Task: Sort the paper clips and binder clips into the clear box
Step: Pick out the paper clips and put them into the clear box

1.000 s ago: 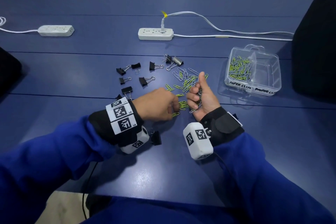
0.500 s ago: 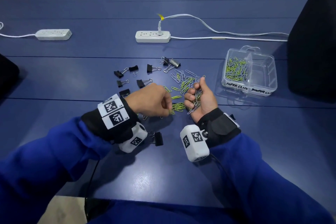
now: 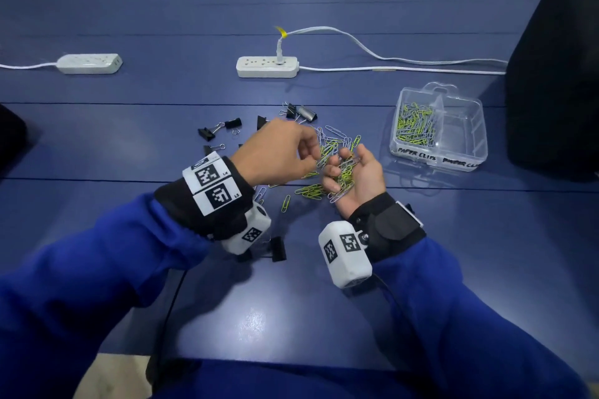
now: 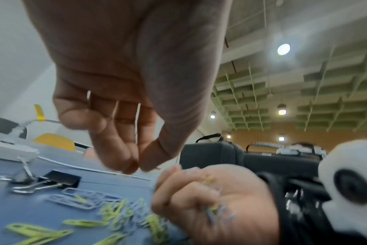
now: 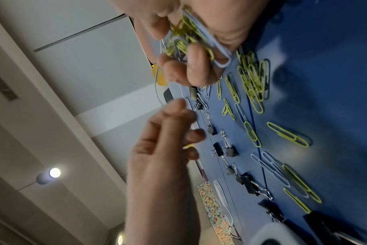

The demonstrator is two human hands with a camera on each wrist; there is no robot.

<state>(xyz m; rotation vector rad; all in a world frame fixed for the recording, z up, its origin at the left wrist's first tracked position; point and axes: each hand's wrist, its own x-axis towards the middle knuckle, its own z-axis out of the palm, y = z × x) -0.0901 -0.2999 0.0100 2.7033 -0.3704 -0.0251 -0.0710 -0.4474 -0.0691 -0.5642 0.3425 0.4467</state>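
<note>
My right hand (image 3: 343, 168) lies palm up just above the blue table (image 3: 129, 139), fingers curled round a bunch of green and silver paper clips (image 5: 184, 41). My left hand (image 3: 312, 152) hovers right beside it, thumb and fingertips (image 4: 134, 164) pinched together; a sliver of yellow-green clip (image 5: 188, 146) shows between them. More loose paper clips (image 3: 311, 189) lie under both hands. Black binder clips (image 3: 207, 134) are scattered to the left and behind. The clear box (image 3: 479, 139) stands to the right, with paper clips (image 3: 415, 126) in its left compartment and nothing in the right one.
One binder clip (image 3: 278, 248) lies by my left wrist. Two white power strips (image 3: 267, 66) (image 3: 89, 63) and a cable (image 3: 389, 68) lie further back. A black bag (image 3: 557, 74) stands right of the box, and a dark object (image 3: 9, 136) sits at the left edge.
My left hand has risen from the table and moved up and right to the right palm. The right hand has turned more palm up with its bunch of clips.
</note>
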